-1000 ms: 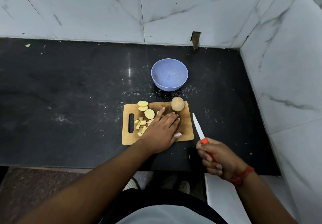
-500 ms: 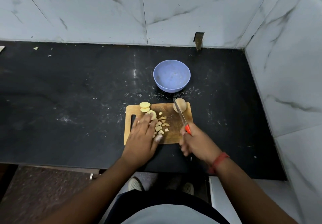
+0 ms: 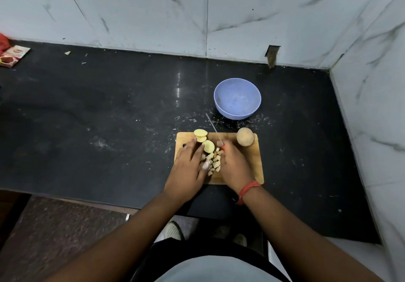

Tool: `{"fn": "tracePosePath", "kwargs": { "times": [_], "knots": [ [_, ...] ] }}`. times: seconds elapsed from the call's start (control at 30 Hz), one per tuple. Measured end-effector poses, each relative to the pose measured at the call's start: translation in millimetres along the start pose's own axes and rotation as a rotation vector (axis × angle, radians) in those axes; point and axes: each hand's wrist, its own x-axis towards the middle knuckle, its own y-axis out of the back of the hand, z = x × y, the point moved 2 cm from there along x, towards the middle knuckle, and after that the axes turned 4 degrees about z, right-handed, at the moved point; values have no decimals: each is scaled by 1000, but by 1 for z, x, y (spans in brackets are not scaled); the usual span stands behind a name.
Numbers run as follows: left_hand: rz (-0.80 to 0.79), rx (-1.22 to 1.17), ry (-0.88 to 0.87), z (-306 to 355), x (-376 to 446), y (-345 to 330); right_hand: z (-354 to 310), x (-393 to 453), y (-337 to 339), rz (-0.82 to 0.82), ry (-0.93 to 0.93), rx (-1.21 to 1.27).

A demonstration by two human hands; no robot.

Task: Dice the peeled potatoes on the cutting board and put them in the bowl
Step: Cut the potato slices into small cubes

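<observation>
Black counter (image 3: 109, 110) holds board (image 3: 252, 161); left hand (image 3: 188, 167), fingers flat, and right hand (image 3: 234, 165), gripping knife (image 3: 213, 128), corral dice (image 3: 213, 161) for bowl (image 3: 237, 98).

White grey-veined marble walls (image 3: 131, 7) meet in a corner above the glossy black stone tabletop (image 3: 87, 117); speckled brown floor (image 3: 54, 238) below.

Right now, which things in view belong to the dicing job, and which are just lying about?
Job:
cutting board
diced pieces
potato slices
whole potato
knife, held by right hand
left hand, flat beside the dice
blue bowl, nothing in it

Lying about:
red packet, far left
small scrap near the wall
</observation>
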Motion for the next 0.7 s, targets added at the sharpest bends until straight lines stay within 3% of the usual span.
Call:
{"fn": "tracePosePath", "kwargs": {
  "times": [0.1,0.27,0.4,0.57,0.7],
  "knots": [
    [-37,89,-16,-6,24,10,0,6,9,59,-54,42],
    [-293,320,-70,-7,70,15,-4,1,11,76,-105,201],
    [-356,363,-62,-2,85,19,-1,-7,10,42,-121,239],
    [-308,231,-5,-1,86,32,3,-10,21,38,-161,263],
    [-145,82,-28,8,82,39,9,-13,31,74,-181,292]
  ]
}}
